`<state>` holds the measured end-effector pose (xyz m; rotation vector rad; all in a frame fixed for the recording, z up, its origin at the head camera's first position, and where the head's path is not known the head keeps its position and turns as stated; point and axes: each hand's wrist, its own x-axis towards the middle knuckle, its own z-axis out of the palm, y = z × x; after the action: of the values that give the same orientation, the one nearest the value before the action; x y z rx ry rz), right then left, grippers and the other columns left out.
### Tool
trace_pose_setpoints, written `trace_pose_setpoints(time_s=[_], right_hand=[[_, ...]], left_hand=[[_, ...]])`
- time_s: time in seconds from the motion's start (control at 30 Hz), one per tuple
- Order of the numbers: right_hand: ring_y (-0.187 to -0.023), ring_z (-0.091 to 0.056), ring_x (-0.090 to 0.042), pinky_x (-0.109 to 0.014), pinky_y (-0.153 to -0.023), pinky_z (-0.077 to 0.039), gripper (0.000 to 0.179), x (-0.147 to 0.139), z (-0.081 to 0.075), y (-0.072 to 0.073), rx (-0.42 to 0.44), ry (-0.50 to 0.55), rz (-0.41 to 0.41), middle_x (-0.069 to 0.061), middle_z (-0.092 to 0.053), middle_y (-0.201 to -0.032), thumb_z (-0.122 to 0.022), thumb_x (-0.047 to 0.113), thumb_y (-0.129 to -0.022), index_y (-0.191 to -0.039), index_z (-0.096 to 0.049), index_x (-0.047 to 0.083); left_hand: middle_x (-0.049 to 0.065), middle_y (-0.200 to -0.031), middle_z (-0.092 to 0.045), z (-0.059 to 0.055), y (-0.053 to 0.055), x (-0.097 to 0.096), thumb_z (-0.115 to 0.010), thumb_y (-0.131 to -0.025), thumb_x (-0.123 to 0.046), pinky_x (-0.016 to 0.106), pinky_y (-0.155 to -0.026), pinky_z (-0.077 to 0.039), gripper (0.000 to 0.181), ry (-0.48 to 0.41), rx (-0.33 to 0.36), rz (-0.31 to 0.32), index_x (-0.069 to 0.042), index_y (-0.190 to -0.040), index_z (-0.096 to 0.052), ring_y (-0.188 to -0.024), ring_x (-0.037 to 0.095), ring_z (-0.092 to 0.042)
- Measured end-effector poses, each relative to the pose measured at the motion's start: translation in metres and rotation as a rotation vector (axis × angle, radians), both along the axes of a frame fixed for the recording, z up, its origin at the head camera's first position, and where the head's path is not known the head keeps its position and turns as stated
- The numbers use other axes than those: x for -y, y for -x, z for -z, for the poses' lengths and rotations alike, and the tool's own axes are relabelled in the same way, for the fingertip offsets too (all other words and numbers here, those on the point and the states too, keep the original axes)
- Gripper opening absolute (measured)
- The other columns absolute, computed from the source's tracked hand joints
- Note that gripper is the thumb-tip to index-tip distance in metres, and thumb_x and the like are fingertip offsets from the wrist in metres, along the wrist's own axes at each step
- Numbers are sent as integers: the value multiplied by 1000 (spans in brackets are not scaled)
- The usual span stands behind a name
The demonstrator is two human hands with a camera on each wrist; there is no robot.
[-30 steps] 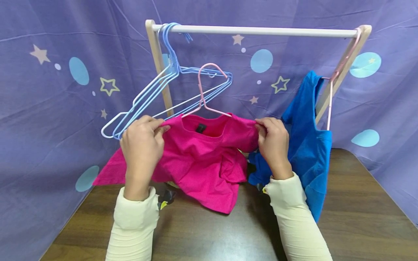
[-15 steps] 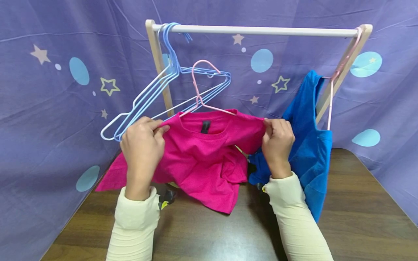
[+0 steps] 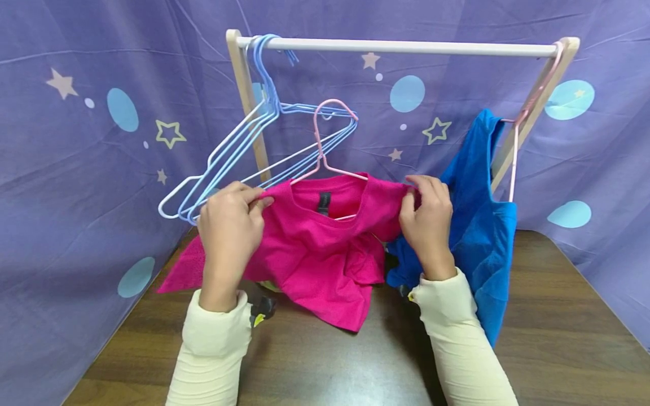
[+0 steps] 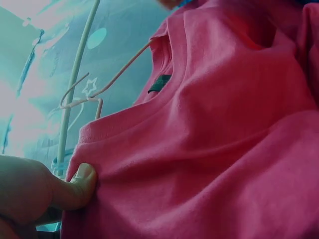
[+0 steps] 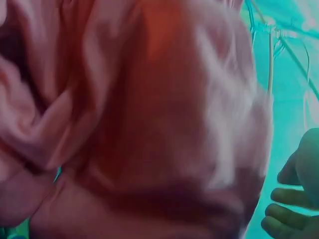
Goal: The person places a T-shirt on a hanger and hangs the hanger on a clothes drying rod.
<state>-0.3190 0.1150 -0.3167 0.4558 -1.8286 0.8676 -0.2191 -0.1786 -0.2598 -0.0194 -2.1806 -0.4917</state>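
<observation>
A pink T-shirt (image 3: 310, 248) hangs over the table on a pink wire hanger (image 3: 322, 144), whose hook and upper arms rise out of the neckline. Part of the hanger's lower bar shows inside the collar. My left hand (image 3: 231, 237) pinches the shirt's left shoulder between thumb and fingers, and the thumb (image 4: 82, 181) presses on the cloth in the left wrist view. At the opposite shoulder my right hand (image 3: 429, 220) has thumb and fingers spread apart. The right wrist view shows its fingers (image 5: 286, 219) just off the shirt's edge, holding nothing.
A rack with a white rail (image 3: 396, 47) stands on the wooden table (image 3: 325, 366). Several blue and white hangers (image 3: 228, 152) hang at its left end. A blue garment (image 3: 479, 237) hangs on a pink hanger at the right. A patterned purple curtain (image 3: 152, 51) is behind.
The pink hanger has shifted right and its hook has straightened, with its lower bar now showing in the collar. The left hand has moved slightly right; the right hand has let go of the shoulder.
</observation>
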Motion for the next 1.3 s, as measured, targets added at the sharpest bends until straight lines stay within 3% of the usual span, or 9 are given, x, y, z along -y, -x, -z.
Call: trace_pose_setpoints(time_s=[0.2, 0.37, 0.57, 0.73, 0.87, 1.13, 1.3], right_hand=[[-108, -63, -40, -50, -96, -50, 28, 18, -4, -10, -68, -78, -138, -22, -70, -116, -69, 9, -97, -122, -71, -3], [-96, -64, -37, -45, -87, -52, 22, 33, -1, -12, -142, -93, -196, -18, -72, -104, -74, 5, -93, -113, -75, -2], [-86, -63, -35, -43, -79, -50, 10, 40, 1, -14, -199, -74, -190, -15, -73, -93, -70, 4, -96, -101, -75, -2], [-82, -62, -35, -44, -76, -49, 10, 38, 3, -14, -191, -66, -156, -15, -73, -92, -69, 5, -96, -99, -75, -2], [-81, -62, -36, -44, -75, -49, 11, 36, 3, -12, -179, -59, -132, -15, -73, -91, -69, 6, -97, -98, -75, -2], [-78, -60, -35, -43, -69, -45, 12, 31, 2, -11, -160, -31, -111, -16, -74, -92, -70, 8, -96, -99, -75, -3], [-76, -59, -35, -42, -68, -44, 11, 31, 0, -11, -157, -9, -109, -17, -73, -92, -71, 6, -96, -98, -75, -4]], left_hand=[[4, -94, -74, 6, 3, -19, -81, -87, -12, 54, -59, -53, 12, 70, 24, 14, -13, -98, -83, -83, 36, -68], [3, -90, -73, 12, 4, -36, -82, -85, -11, 48, -52, -52, 13, 133, 33, 35, -13, -98, -83, -79, 32, -66], [3, -91, -73, 15, 6, -44, -82, -86, -10, 45, -53, -53, 14, 168, 48, 86, -11, -100, -83, -80, 28, -66], [6, -101, -74, 9, 4, -34, -82, -88, -18, 51, -70, -56, 21, 127, 186, 142, -12, -109, -80, -93, 32, -68], [8, -101, -75, 2, 2, -16, -79, -90, -16, 52, -76, -54, 20, 126, 273, 174, -11, -109, -80, -93, 33, -70], [12, -102, -76, -6, -4, 7, -76, -91, -7, 48, -81, -54, 17, 84, 291, 263, -6, -108, -80, -90, 31, -71], [12, -101, -76, -9, -8, 12, -76, -91, -5, 48, -83, -53, 14, 62, 269, 274, -4, -104, -80, -89, 31, -71]])
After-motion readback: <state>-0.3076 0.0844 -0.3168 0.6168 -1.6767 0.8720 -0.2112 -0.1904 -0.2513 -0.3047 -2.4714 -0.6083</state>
